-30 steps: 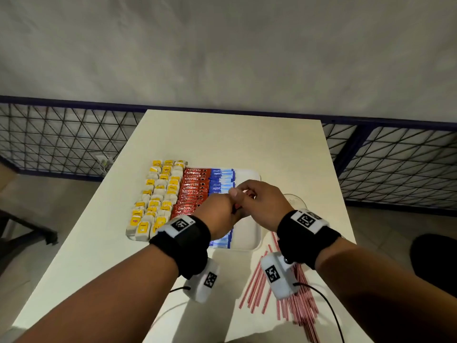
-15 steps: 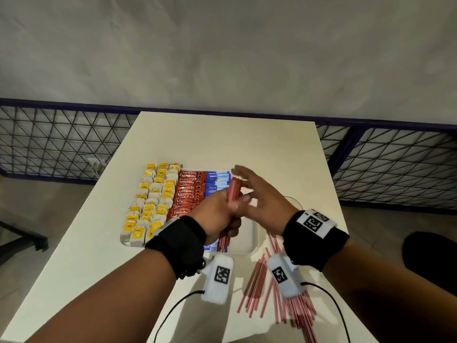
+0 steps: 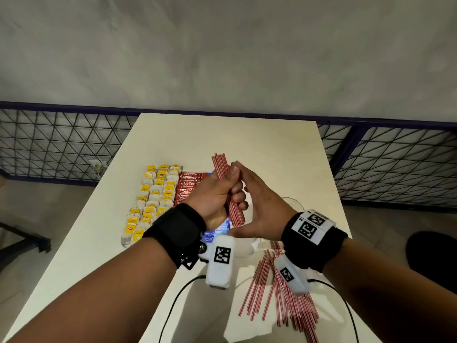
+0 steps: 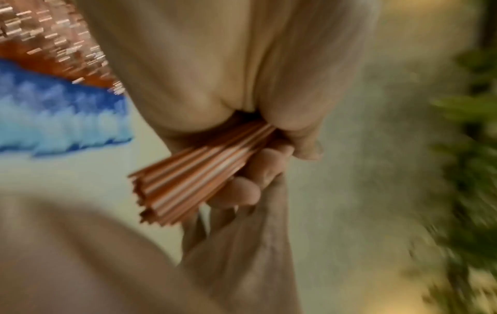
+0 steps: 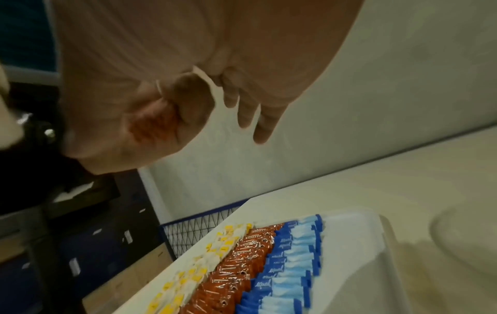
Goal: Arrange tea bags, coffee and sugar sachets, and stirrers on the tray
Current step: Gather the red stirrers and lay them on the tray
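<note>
Stirrers (image 3: 228, 189) bunched upright in fisted left hand (image 3: 217, 194) above white tray (image 5: 357, 250); right hand (image 3: 262, 209) flat-fingered alongside, holding nothing; more loose stirrers (image 3: 284, 293) scattered on table (image 3: 222, 134).

Your bench (image 3: 259, 144) is a pale cream top. On it, left of centre, sits the white tray (image 5: 357, 244). Loose red stirrers (image 3: 279, 293) lie scattered on the near right part, just beside the tray's near corner. A clear round dish (image 3: 293, 203) rests right of the tray.
</note>
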A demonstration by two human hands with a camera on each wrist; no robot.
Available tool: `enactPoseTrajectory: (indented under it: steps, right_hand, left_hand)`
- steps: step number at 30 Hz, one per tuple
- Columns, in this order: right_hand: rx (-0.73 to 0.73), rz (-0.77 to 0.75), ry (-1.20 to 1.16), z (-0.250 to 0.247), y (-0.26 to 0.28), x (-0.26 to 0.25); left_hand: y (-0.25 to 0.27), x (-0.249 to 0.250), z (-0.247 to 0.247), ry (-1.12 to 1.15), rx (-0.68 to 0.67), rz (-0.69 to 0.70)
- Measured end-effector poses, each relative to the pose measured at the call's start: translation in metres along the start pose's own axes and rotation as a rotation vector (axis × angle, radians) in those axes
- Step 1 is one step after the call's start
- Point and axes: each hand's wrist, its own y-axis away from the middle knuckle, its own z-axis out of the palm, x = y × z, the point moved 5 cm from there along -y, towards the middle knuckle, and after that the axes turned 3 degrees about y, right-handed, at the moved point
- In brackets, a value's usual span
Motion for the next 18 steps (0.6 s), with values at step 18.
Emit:
enactPoseTrajectory:
  steps: [18]
  right_hand:
    - [-0.046,0.461,-1.359,0.019,0.019,0.03]
  left_hand:
    - [0.013,-0.033,0.004,-0.769,-0.122,0.111]
